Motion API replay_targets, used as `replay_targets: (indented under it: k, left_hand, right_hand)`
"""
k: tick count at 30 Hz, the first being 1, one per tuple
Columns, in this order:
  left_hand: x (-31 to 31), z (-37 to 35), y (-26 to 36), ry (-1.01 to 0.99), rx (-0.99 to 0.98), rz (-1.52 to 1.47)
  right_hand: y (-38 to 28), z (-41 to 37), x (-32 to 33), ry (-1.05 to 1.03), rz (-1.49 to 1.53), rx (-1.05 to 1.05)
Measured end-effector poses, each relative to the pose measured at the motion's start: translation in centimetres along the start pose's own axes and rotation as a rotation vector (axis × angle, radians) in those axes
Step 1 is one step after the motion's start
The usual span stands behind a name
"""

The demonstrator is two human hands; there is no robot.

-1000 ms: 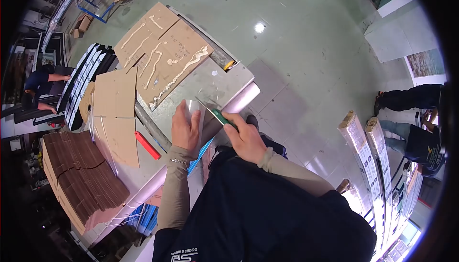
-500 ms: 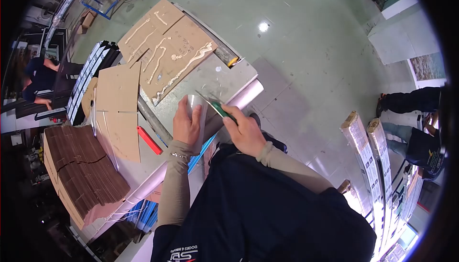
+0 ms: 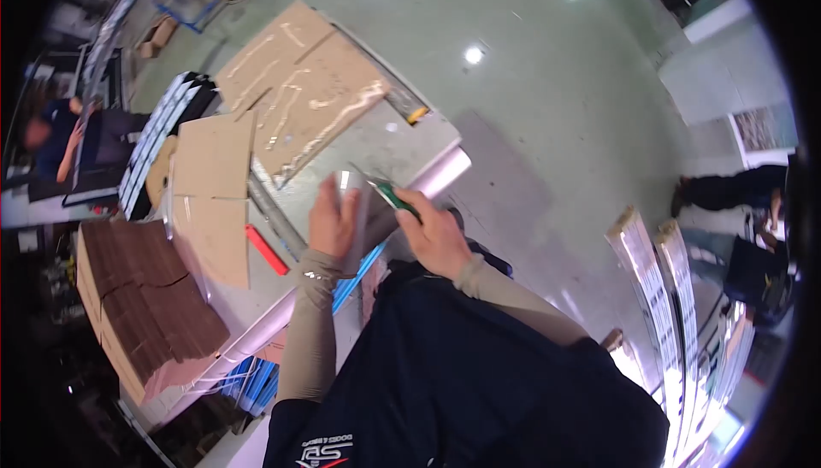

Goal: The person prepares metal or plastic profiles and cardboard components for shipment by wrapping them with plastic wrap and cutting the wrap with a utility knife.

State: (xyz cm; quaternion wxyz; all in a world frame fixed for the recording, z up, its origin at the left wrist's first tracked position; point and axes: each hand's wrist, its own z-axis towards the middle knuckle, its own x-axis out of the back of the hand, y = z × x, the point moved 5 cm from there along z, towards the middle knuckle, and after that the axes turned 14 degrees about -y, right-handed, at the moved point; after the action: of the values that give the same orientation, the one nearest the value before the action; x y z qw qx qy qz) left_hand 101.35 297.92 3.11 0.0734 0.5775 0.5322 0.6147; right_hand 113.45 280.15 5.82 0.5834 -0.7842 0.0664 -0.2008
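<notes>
Thin grey sheet point(image 3: 359, 203), at the near edge of the workbench point(image 3: 402, 139), is being clamped by the left hand point(image 3: 332, 222) while the green cutter point(image 3: 396, 198) is being gripped tight in the right hand point(image 3: 438, 237); it is being judged light, floppy and slick, best pinned beside the blade.

The knife point(image 3: 396, 199) is green-handled, the sheet point(image 3: 366, 211) silvery, the strip point(image 3: 267, 249) at nine o'clock red, the cardboard point(image 3: 299, 92) tan with cream squiggles.
</notes>
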Motion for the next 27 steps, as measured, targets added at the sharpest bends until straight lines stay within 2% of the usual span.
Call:
replay_targets:
  k: [4,6,8,10,11,19,22,25,27]
  left_hand:
    - [-0.5,-0.3,0.0,0.076,-0.005,0.099]
    - [-0.2,-0.3,-0.2,0.079,-0.032,0.077]
    - [-0.2,-0.5,-0.1,0.079,-0.058,0.052]
    - [-0.1,-0.7,-0.2,0.079,-0.073,0.040]
    - [0.0,-0.7,0.1,0.082,-0.068,0.041]
    - [0.0,-0.4,-0.4,0.051,-0.044,0.022]
    - [0.1,-0.4,-0.3,0.017,-0.045,0.025]
    - [0.3,-0.4,0.0,0.017,-0.030,0.007]
    - [0.3,-0.3,0.1,0.024,-0.028,-0.003]
  right_hand:
    - [3.3,-1.4,0.0,0.060,-0.063,0.109]
    - [1.2,-0.5,-0.3,-0.031,0.002,-0.081]
    - [0.4,0.2,0.1,-0.072,-0.006,-0.149]
    - [1.5,-0.8,0.1,0.002,-0.063,0.036]
    - [1.5,-1.4,0.2,-0.015,0.002,-0.006]
    - [1.0,-1.6,0.7,0.040,-0.081,0.051]
    - [5.0,-0.3,-0.2,0.005,0.087,-0.119]
    - [4.9,-0.5,0.2,0.025,0.275,-0.121]
    - [4.8,-0.2,0.2,-0.016,0.237,-0.089]
